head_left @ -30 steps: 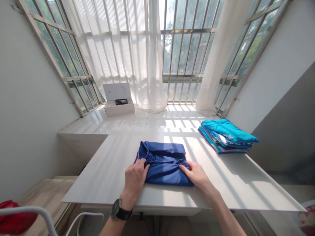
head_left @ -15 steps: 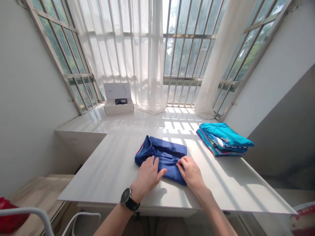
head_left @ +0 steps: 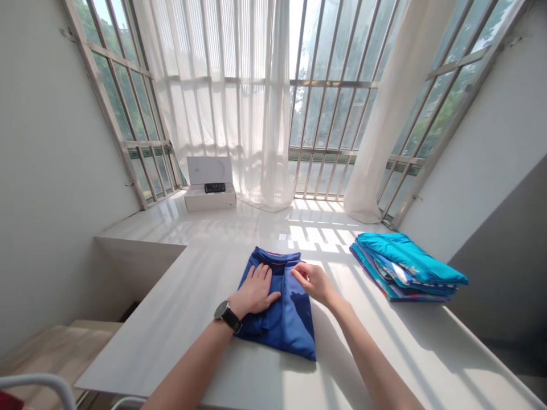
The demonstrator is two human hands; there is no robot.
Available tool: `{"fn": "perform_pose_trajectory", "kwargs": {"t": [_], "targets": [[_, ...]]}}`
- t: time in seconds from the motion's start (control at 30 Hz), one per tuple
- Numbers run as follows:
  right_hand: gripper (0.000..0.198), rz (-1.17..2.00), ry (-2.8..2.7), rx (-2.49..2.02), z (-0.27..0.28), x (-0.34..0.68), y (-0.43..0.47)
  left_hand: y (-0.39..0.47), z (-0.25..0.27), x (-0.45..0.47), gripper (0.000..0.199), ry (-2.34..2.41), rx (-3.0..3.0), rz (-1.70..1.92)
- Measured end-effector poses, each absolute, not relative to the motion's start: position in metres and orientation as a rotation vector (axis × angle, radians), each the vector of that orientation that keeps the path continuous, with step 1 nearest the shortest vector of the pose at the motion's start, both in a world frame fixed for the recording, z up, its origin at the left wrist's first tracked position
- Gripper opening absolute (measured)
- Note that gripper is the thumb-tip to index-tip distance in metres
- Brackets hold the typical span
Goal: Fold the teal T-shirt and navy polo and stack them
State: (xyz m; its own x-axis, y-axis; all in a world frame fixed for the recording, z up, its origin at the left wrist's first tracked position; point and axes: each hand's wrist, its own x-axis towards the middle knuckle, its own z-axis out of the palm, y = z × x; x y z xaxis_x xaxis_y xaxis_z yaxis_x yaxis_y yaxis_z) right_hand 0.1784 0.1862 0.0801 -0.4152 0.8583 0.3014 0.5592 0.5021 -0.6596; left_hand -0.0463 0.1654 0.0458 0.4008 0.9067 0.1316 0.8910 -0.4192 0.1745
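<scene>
Item: blue collared garment [head_left: 294, 336], folded into a compact oblong, lying on the near middle of the white tabletop [head_left: 171, 359]. Collar end far, with a reddish edge line; broader end near. Hand-shaped shadow on its right panel.

Handling (judged): light, soft, limp; smooth enough for its layers to slide over one another; not fragile, but easily creased. Best hold: collar end, probably the firmest part, or both long sides with fingers beneath all the layers.

Left hand [head_left: 255, 291]: fingers spread, palm down on the garment's left half, gripping nothing; black-strapped wristwatch [head_left: 221, 310] at the wrist.

Right hand [head_left: 318, 283]: at the garment's far right edge, fingers bent towards the thumb; whether cloth is pinched between them, cannot tell.

Also present: stack of folded clothes [head_left: 410, 259], turquoise piece uppermost, to the right; white box [head_left: 209, 200], lid raised, far left, dark device [head_left: 214, 187] in it.
</scene>
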Motion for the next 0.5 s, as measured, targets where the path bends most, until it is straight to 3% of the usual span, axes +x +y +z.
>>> {"fn": "perform_pose_trajectory", "kwargs": {"t": [0.23,0.4,0.5], "targets": [[0.022,0.415,-2.245,-1.351,0.051,0.184,0.197,0.166,0.043,-0.058,0.085,1.411,2.625,0.207],[0.018,0.441,-2.4,-1.485,0.067,0.162,0.171,0.159,0.058,-0.057,0.073,1.424,2.466,0.177],[0.014,0.344,-2.531,-1.472,0.067,0.151,0.16,0.148,0.062,-0.047,0.077,1.434,2.443,0.189]]}}
